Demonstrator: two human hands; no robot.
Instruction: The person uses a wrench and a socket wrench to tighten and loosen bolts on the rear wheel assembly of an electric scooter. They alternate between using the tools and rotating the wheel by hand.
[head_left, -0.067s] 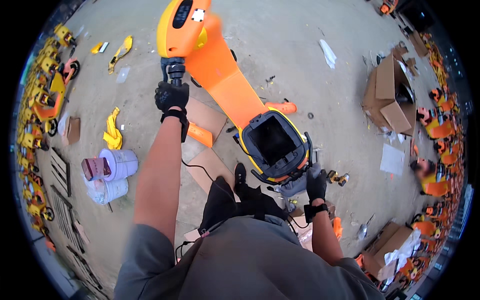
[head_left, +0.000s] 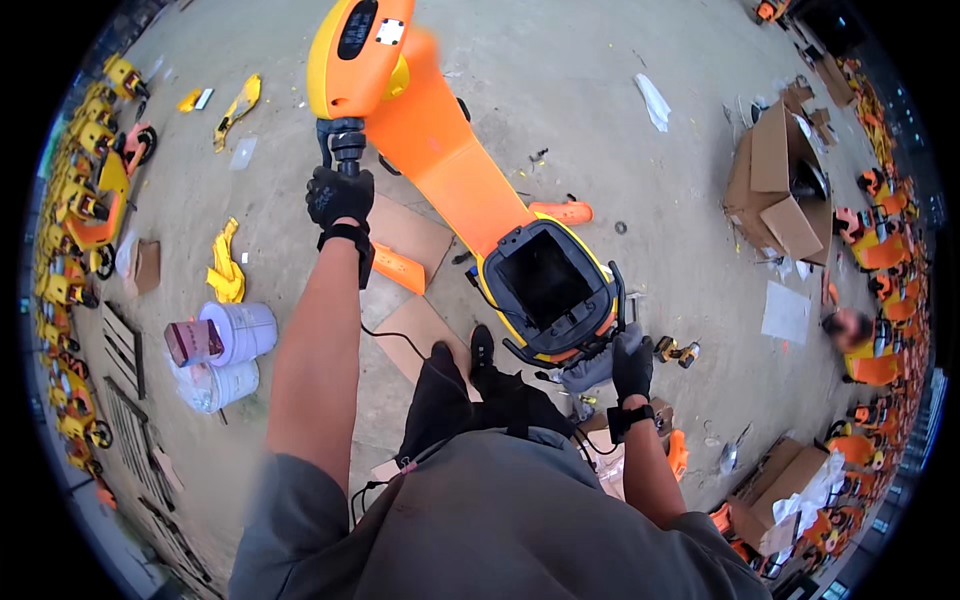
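An orange and yellow scooter (head_left: 455, 185) stands in front of me, its seat off and a black open battery bay (head_left: 545, 280) showing at its rear. My left hand (head_left: 340, 197), in a black glove, is wrapped round the black handlebar grip (head_left: 347, 150) beside the yellow and orange front cowl (head_left: 355, 60). At the scooter's tail, near the dark rear rail (head_left: 620, 290), my gloved right hand (head_left: 632, 368) is closed. Grey material (head_left: 590, 372) lies right beside that hand, and what its fingers hold is hidden.
Flat cardboard (head_left: 415, 335) and an orange panel (head_left: 398, 268) lie by my feet. White buckets (head_left: 240, 335) stand left; yellow-black power drills (head_left: 678, 352) lie right. A large cardboard box (head_left: 780, 180) stands farther right. Rows of scooters line both sides.
The scooter's front end and my left hand have shifted slightly to the left. My right hand looks nearly unmoved.
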